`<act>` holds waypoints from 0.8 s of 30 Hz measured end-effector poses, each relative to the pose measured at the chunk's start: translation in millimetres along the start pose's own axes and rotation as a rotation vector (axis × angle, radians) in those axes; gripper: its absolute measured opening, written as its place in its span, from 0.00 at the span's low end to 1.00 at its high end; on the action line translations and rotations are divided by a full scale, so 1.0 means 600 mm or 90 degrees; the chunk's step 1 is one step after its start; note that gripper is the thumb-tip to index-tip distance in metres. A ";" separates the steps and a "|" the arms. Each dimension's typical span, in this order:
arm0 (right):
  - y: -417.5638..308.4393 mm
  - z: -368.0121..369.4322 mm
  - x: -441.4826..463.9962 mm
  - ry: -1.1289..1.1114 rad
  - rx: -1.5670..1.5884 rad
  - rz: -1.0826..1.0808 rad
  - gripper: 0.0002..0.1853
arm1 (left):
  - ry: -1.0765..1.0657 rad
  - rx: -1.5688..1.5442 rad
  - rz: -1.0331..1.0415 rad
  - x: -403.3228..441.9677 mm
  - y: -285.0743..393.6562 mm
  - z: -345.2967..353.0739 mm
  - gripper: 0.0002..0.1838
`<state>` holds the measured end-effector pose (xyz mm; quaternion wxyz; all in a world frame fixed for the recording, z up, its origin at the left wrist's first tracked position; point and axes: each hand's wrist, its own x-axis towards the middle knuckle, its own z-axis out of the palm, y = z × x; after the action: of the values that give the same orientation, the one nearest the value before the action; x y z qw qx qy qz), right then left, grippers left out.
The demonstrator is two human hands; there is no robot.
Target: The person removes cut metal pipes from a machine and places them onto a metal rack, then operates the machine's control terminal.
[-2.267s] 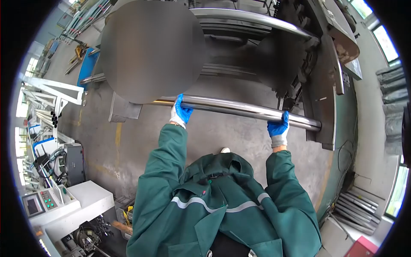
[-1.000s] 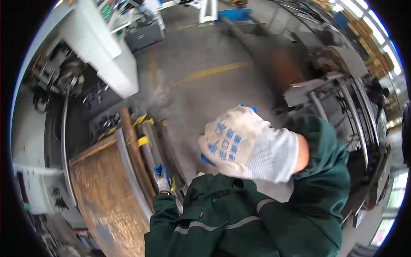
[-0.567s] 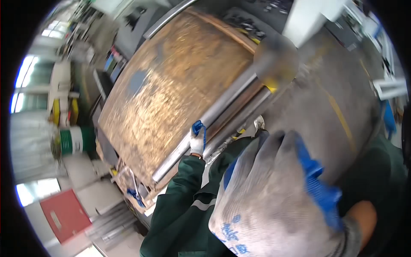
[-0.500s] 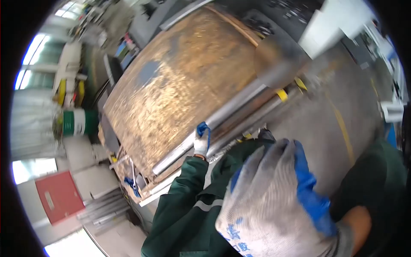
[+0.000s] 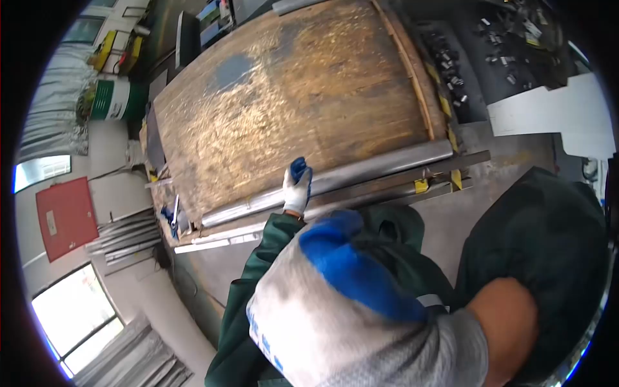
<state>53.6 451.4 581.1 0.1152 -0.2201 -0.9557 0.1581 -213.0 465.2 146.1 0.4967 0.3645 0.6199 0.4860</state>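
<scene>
A long grey metal tube (image 5: 387, 162) lies along the near edge of a worn wooden tabletop (image 5: 361, 116). My left hand (image 5: 298, 186), in a white glove with blue coating, is on the tube left of its middle, fingers curled over it. Close to the camera is my right hand (image 5: 342, 277), in a matching glove, large and partly blurred. It is raised in front of my dark green clothing, apart from the tube. Its fingers bend away and are mostly hidden, so its grip does not show.
More metal bars (image 5: 380, 193) run below the tabletop's near edge, with yellow tape (image 5: 421, 186) on them. Small metal pieces (image 5: 454, 80) lie in a dark tray at the right, beside a white panel (image 5: 548, 113). A green drum (image 5: 116, 100) and red box (image 5: 66, 218) are at the left.
My view has turned, so the tube lies flatter across it. My right hand has moved left and its fingers, stretched upward before, now bend away. My left hand stays on the tube.
</scene>
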 end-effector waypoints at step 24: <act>0.588 0.428 0.008 -0.003 0.518 0.572 0.25 | 0.246 0.664 0.003 0.041 -0.058 -0.011 0.15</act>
<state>110.4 690.3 220.1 0.1097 -0.5398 -0.6327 0.5443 -224.5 477.2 106.4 0.1267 0.4680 0.8572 0.1737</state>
